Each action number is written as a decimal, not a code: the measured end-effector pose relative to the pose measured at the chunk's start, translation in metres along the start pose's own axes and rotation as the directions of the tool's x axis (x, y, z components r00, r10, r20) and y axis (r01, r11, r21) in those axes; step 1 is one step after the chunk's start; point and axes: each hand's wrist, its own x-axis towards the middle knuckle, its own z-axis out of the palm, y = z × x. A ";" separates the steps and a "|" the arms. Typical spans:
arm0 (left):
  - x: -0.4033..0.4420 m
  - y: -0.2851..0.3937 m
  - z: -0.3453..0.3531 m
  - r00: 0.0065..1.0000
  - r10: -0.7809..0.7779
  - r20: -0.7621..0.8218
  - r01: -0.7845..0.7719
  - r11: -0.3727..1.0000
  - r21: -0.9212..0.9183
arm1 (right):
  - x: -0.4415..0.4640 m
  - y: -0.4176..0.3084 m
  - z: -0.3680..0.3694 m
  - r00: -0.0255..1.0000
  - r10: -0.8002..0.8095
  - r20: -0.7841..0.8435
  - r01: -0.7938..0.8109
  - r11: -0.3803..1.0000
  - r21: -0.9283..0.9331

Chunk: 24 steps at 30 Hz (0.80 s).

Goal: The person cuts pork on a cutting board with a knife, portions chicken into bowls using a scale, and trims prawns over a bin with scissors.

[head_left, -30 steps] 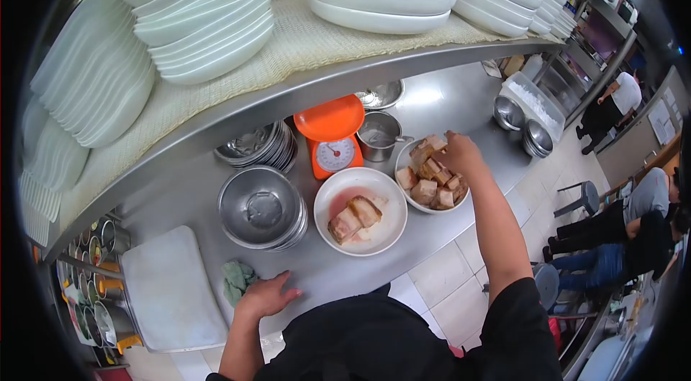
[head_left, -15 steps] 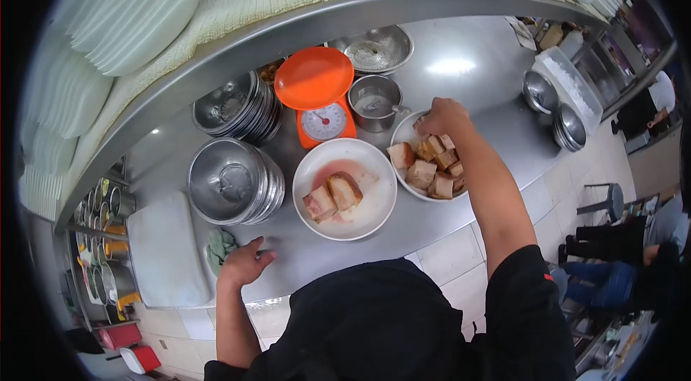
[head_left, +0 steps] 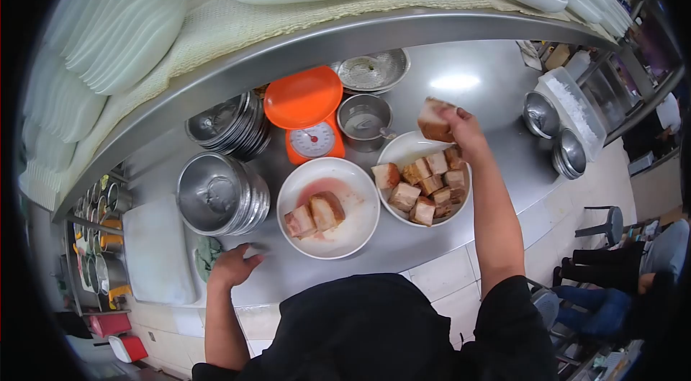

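Observation:
My right hand (head_left: 466,132) is closed on a chunk of pork belly (head_left: 434,120), held up above the far rim of a white bowl (head_left: 461,214). Several similar pork chunks (head_left: 430,184) fill that bowl. To its left stands another white bowl (head_left: 360,226) with two pork pieces (head_left: 326,210) and reddish liquid in it. My left hand (head_left: 235,266) rests at the counter's near edge, fingers apart and holding nothing. Right beside it lies a crumpled green cloth (head_left: 207,255).
Behind the bowls stand an orange scale (head_left: 311,141), a metal pot (head_left: 363,124) and a perforated metal bowl (head_left: 374,73). Stacked metal bowls (head_left: 216,194) and a white cutting board (head_left: 158,251) are at left. A shelf (head_left: 288,38) with white dishes hangs overhead.
My right hand has come up out of the right bowl with a pork chunk in its fingers. My left hand stays by the cloth. The view has shifted slightly.

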 end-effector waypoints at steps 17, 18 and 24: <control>0.004 0.004 0.003 0.999 0.029 -0.031 -0.028 0.999 0.020 | -0.041 -0.018 -0.011 0.991 -0.100 0.091 -0.037 0.442 0.896; 0.001 0.009 -0.002 1.000 0.021 -0.015 -0.020 1.000 0.010 | -0.042 -0.017 -0.010 0.988 -0.115 0.104 -0.042 0.447 0.894; 0.004 -0.002 0.013 0.997 0.029 -0.069 -0.028 0.999 0.017 | -0.034 -0.024 -0.010 0.967 -0.108 -0.231 0.104 0.994 -0.028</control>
